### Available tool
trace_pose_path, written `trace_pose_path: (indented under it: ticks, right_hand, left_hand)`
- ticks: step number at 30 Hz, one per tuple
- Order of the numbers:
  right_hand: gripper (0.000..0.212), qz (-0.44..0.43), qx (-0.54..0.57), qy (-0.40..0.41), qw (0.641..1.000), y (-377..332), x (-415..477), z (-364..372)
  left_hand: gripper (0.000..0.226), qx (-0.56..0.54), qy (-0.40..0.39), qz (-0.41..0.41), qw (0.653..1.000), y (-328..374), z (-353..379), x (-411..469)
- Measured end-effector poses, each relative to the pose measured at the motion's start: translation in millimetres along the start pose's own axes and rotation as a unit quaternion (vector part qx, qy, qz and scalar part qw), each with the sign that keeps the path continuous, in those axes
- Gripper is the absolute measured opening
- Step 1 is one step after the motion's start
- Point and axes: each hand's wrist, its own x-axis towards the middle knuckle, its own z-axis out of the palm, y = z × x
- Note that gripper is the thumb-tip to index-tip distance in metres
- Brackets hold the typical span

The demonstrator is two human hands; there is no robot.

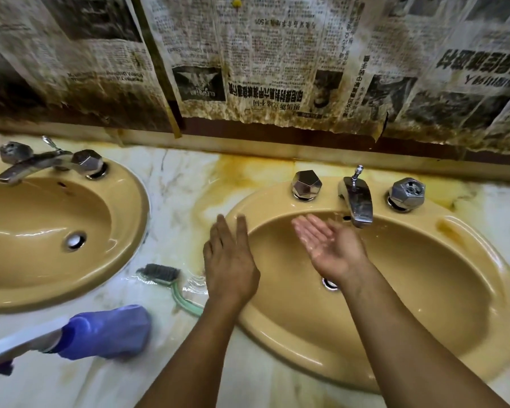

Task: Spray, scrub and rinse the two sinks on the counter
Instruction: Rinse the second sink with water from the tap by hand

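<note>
the brush (165,282) is seen lying on the surface (183,184) just left of the open, empty left hand (230,260), handle angled near-right toward it, while the right hand (327,245) is held open farther right.

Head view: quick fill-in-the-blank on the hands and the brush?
1. The right hand is open, palm ___, near the spout.
2. The left hand is open, palm ___.
3. The brush, with its ___ handle, lies on the counter between the left sink and the right sink.
Missing: up; down; green.
</note>
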Motion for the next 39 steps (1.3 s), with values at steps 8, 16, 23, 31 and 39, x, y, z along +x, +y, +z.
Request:
trace_pose_path:
  ticks: [8, 16, 23, 31, 39]
  right_hand:
    - [0.045, -0.010, -0.104, 0.016, 0.994, 3, -13, -4]
    - [0.034, -0.025, 0.042, 0.065, 0.997, -17, 4, -18]
    - [0.038, -0.039, -0.311, -0.053, 0.948, 56, -10, 53]
    - [0.037, -0.050, 0.107, 0.131, 0.984, -38, 10, -47]
    - [0.042, -0.004, 0.049, -0.062, 0.997, 13, 19, 32]
  left_hand:
    - [0.097, -0.100, -0.076, 0.117, 0.985, -39, -11, 69]
    - [0.086, -0.142, 0.044, -0.087, 0.985, 5, 6, -50]
    - [0.091, -0.112, 0.030, -0.123, 0.986, 17, 13, -78]
    - [0.093, 0.007, -0.021, 0.066, 0.998, -16, -8, 30]
    - [0.107, 0.023, -0.058, 0.151, 0.987, -13, -11, 80]
